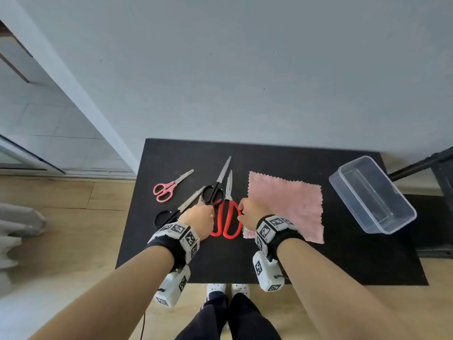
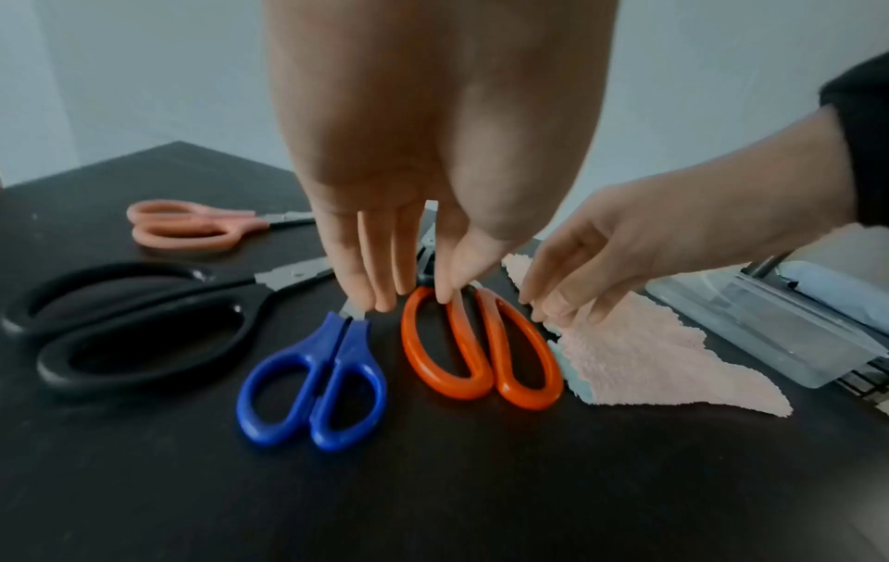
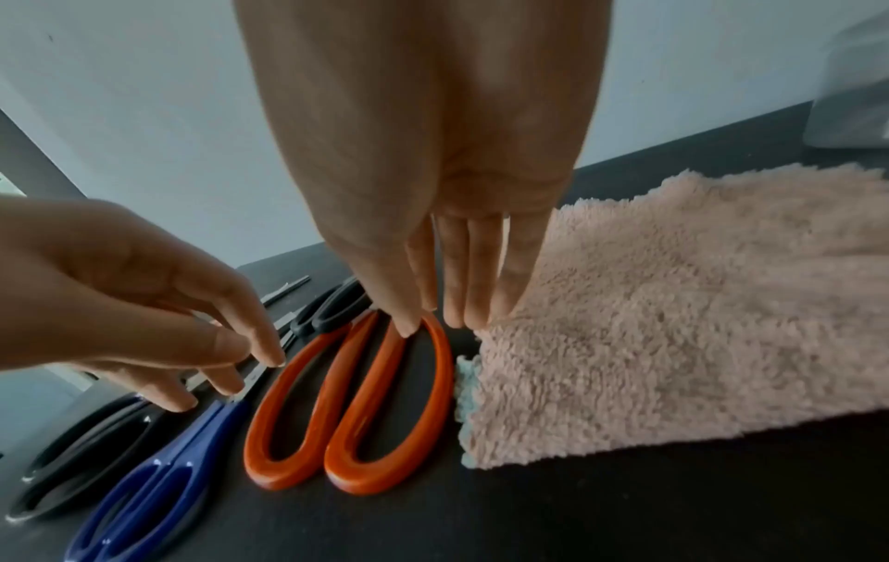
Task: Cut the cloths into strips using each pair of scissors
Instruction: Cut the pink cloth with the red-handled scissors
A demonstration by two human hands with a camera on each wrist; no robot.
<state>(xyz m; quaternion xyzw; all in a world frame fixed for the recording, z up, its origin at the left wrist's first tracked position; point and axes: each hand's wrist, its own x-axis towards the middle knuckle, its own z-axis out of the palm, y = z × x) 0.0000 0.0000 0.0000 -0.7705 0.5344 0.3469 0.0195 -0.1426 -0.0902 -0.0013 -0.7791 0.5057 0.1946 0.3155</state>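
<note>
Red scissors [image 1: 226,220] lying left of soft pink cloth [image 1: 286,204]: rigid, grab the loops; both hands [image 1: 198,215] [image 1: 250,213] hovering relaxed, holding nothing.

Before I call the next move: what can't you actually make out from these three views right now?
- Blue scissors: in the head view the left hand covers them entirely.
- Their blades: hidden behind the left fingers in the left wrist view.
- Light blue cloth: only an edge shows under the pink cloth.
- Clear container: blurred and cut off in the right wrist view.
</note>
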